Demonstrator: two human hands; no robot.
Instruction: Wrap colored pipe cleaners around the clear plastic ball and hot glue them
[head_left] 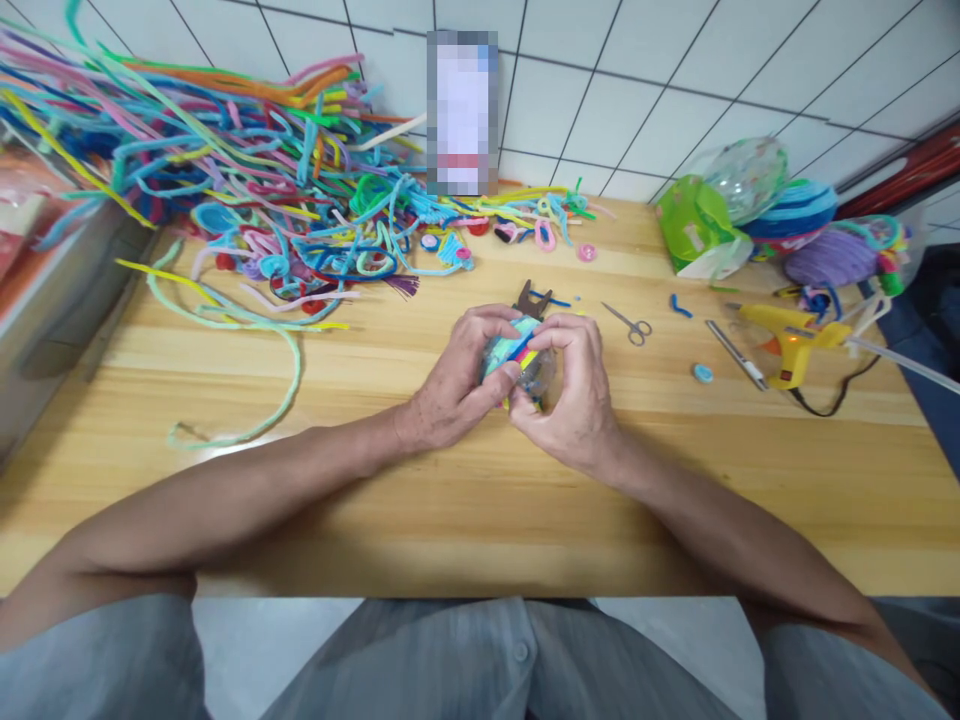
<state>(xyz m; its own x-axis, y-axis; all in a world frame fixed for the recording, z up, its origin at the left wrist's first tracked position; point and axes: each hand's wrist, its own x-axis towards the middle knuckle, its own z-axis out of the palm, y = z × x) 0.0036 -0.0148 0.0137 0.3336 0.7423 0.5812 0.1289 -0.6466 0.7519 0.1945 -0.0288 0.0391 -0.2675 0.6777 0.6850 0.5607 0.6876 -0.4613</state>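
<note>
Both my hands meet over the middle of the wooden table (450,500). My left hand (457,380) and my right hand (574,390) are closed together round a small bundle of coloured pipe cleaners (517,350), blue, pink and yellow on top, with a greyish part underneath. Fingers hide most of the bundle. Just behind my hands lie dark pliers (534,298) with open jaws.
A big tangle of pipe cleaners (247,170) covers the far left. Small scissors (630,325), a craft knife (735,355) and a yellow glue gun (791,340) lie to the right. Bags of craft material (712,215) sit at the far right corner. A light green strand (285,380) loops at left.
</note>
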